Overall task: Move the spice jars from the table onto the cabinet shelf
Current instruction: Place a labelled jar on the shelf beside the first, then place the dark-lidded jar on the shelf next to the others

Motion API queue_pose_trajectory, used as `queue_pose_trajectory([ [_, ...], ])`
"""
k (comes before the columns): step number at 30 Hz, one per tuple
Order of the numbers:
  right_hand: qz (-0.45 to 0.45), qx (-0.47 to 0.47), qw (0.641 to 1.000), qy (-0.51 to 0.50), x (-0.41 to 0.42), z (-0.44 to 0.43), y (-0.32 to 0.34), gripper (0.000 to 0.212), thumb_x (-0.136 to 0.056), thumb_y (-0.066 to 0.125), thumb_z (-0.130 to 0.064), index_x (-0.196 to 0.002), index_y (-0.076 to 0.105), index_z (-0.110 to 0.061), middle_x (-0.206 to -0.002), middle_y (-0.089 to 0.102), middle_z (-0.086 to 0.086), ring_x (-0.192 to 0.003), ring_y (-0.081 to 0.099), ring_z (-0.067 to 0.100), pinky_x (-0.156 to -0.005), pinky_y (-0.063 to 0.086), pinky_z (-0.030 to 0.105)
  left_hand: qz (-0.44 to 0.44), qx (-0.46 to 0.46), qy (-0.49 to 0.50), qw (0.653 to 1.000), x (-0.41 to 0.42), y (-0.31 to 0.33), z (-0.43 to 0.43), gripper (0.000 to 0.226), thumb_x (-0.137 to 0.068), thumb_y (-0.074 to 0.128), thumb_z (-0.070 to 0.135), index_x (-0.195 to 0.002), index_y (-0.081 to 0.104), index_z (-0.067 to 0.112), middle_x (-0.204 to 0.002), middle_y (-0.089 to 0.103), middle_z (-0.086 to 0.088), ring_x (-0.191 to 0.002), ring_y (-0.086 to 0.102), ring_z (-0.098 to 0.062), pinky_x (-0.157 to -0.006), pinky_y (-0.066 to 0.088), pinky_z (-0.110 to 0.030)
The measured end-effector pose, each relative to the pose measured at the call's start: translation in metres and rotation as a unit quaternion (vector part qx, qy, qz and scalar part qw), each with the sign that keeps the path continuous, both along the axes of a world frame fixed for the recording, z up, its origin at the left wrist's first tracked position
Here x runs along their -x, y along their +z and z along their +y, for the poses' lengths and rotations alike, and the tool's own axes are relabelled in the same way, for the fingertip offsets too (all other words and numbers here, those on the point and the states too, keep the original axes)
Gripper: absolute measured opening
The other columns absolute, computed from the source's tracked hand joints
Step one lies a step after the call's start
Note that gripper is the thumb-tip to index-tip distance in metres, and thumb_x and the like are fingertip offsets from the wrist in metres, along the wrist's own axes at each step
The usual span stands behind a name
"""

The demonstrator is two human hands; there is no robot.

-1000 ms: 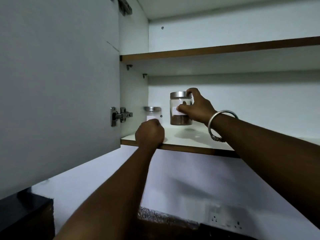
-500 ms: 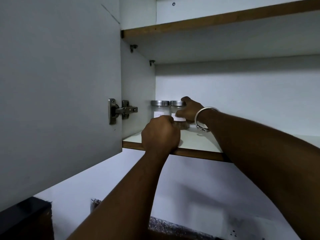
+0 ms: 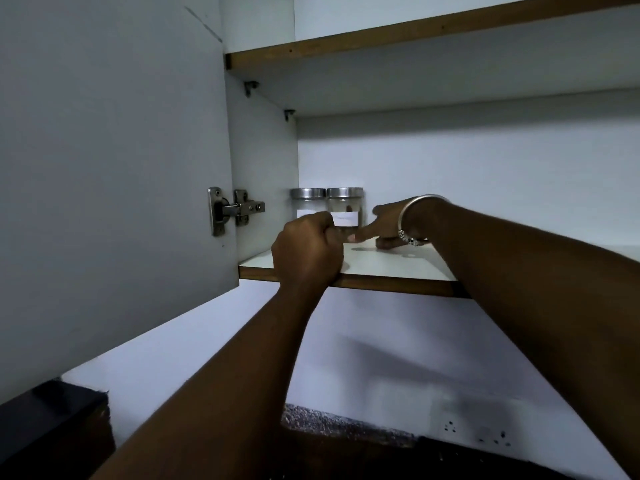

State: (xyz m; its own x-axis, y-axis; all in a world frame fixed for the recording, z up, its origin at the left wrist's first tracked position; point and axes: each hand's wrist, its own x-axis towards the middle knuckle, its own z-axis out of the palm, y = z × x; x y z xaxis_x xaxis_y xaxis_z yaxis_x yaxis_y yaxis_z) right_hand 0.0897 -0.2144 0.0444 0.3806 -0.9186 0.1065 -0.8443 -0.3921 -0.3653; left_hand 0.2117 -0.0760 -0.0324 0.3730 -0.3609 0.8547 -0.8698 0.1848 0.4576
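Note:
Two glass spice jars with steel lids and white labels stand side by side at the back left of the lower cabinet shelf (image 3: 398, 266). The left jar (image 3: 307, 201) is partly hidden by my left hand (image 3: 308, 252), a fist resting on the shelf's front edge and holding nothing. The right jar (image 3: 346, 206) holds a brown spice. My right hand (image 3: 382, 226), with a bangle at the wrist, lies just right of that jar. Its fingers are stretched out low over the shelf, and it holds nothing.
The open cabinet door (image 3: 104, 168) stands at the left with its steel hinge (image 3: 235, 211). An upper shelf (image 3: 415, 32) runs above. Below are the white wall with sockets (image 3: 479, 434) and a dark counter (image 3: 346, 452).
My right hand pushed the brown-spice jar back next to the first jar, let go of it and drew away to the right. The left fist stayed on the shelf edge.

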Motion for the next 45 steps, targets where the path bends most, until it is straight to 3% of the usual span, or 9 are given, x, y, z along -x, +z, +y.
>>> queue_pose_trajectory([
  [3,0.084,0.025,0.996,0.035,0.026,0.032,-0.006,0.063,-0.071,0.065,-0.084,-0.079,0.062,-0.021,-0.089,0.068,-0.001,-0.078,0.06,0.021,-0.072,0.044,0.035,0.005,-0.028,-0.01,1.0,0.003,0.002,0.004,0.031,-0.078,0.04,0.025,-0.071,0.069,0.016,-0.069,0.068,-0.004,-0.068,0.062,-0.03,-0.059,0.038,-0.031],
  [8,0.027,0.057,0.991,0.115,0.061,0.121,-0.026,0.072,-0.083,0.069,-0.069,-0.124,0.069,-0.01,-0.13,0.065,0.009,-0.12,0.061,0.029,-0.097,0.047,0.038,-0.016,-0.136,-0.099,0.986,0.022,0.0,0.038,0.024,-0.08,0.048,0.033,-0.063,0.063,0.027,-0.067,0.065,0.004,-0.077,0.069,-0.025,-0.063,0.046,-0.033],
  [12,-0.082,0.06,0.979,0.174,0.083,0.192,-0.052,0.012,-0.085,0.076,-0.033,-0.086,0.065,-0.03,-0.084,0.063,-0.015,-0.084,0.06,0.011,-0.064,0.043,0.02,0.061,-0.042,-0.263,0.962,0.061,-0.029,0.081,0.019,-0.084,0.052,0.014,-0.082,0.071,0.011,-0.078,0.072,-0.007,-0.075,0.065,-0.018,-0.069,0.054,-0.043],
  [16,-0.218,0.006,0.948,0.232,0.104,0.256,-0.111,0.018,-0.076,0.062,-0.002,-0.087,0.064,-0.016,-0.083,0.069,0.0,-0.08,0.065,0.019,-0.068,0.052,0.036,0.1,-0.014,-0.295,0.95,0.092,-0.082,0.129,0.015,-0.087,0.048,0.009,-0.082,0.061,0.002,-0.075,0.066,-0.009,-0.074,0.063,-0.03,-0.067,0.054,-0.046],
  [22,-0.36,-0.012,0.917,0.173,0.139,0.336,-0.289,0.038,-0.07,0.059,-0.035,-0.106,0.06,-0.024,-0.089,0.068,-0.011,-0.073,0.064,-0.003,-0.065,0.049,0.016,0.103,-0.079,-0.373,0.919,0.12,-0.219,0.215,0.019,-0.085,0.05,0.002,-0.085,0.068,0.008,-0.08,0.069,-0.002,-0.077,0.068,-0.021,-0.074,0.059,-0.039],
  [30,-0.109,-0.138,0.963,0.204,0.151,0.4,-0.525,0.062,-0.084,0.078,-0.021,-0.14,0.057,-0.005,-0.129,0.064,0.018,-0.12,0.062,0.036,-0.102,0.048,0.049,0.145,-0.402,-0.296,0.855,0.091,-0.453,0.303,0.014,-0.077,0.064,0.011,-0.087,0.064,0.02,-0.087,0.067,-0.001,-0.081,0.065,-0.022,-0.079,0.055,-0.047],
  [35,0.172,-0.075,0.954,0.234,0.138,0.41,-0.582,0.092,-0.089,0.066,-0.045,-0.161,0.023,-0.006,-0.167,0.027,0.018,-0.157,0.019,0.036,-0.128,0.015,0.045,0.013,-0.645,-0.239,0.726,0.09,-0.53,0.322,0.106,-0.08,0.082,0.043,-0.163,0.021,0.02,-0.169,0.019,-0.016,-0.158,0.015,-0.04,-0.126,0.024,-0.054],
  [41,0.198,-0.127,0.942,0.24,0.145,0.408,-0.581,0.092,-0.091,0.065,-0.047,-0.163,0.019,-0.011,-0.172,0.016,0.014,-0.161,-0.002,0.036,-0.129,0.008,0.051,0.08,-0.547,-0.285,0.783,0.098,-0.533,0.314,0.083,-0.079,0.086,0.019,-0.152,0.048,0.017,-0.148,0.046,-0.014,-0.136,0.051,-0.031,-0.115,0.044,-0.041],
  [45,-0.006,-0.15,0.968,0.2,0.165,0.4,-0.538,0.076,-0.091,0.072,-0.029,-0.158,0.038,-0.017,-0.17,0.026,0.009,-0.16,0.01,0.032,-0.129,0.015,0.054,0.13,-0.459,-0.31,0.823,0.095,-0.489,0.31,0.074,-0.064,0.083,0.036,-0.134,0.064,0.021,-0.118,0.055,-0.009,-0.104,0.056,-0.014,-0.09,0.051,-0.029],
])
